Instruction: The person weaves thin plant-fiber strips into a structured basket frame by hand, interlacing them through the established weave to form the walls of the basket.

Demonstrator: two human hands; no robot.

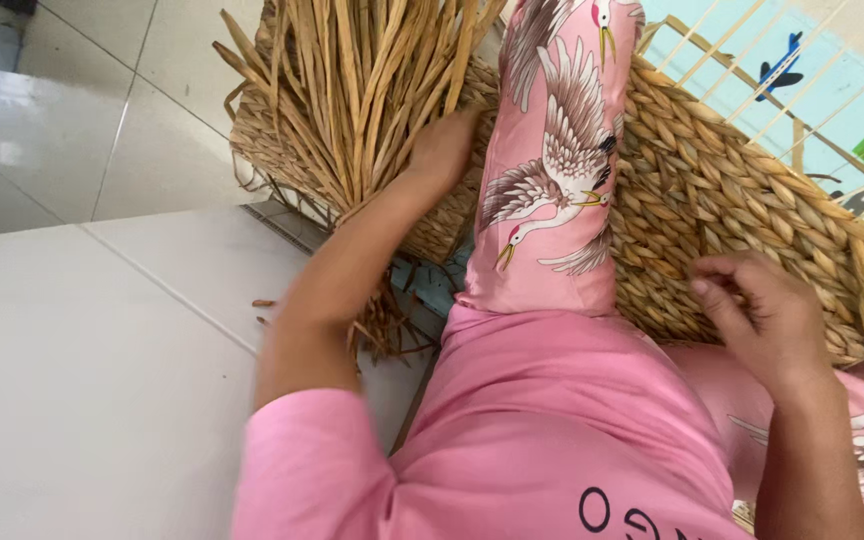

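Woven straw basket [752, 210] propped on its side on the tiled floor [102, 350], against a pink bird-print trouser leg [552, 170]. Left hand [442, 150] pressed against the basket beside loose straw strands [362, 90], grip hidden. Right hand [762, 310] resting on the weave, fingers curled, pinching nothing visible.

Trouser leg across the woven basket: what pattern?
Pink with white cranes, on the trouser leg in the head view.

Left hand [444, 148] presses the loose straw strands [352, 90] against the woven basket [712, 190]. Right hand [767, 310] rests, fingers curled, on the basket weave.
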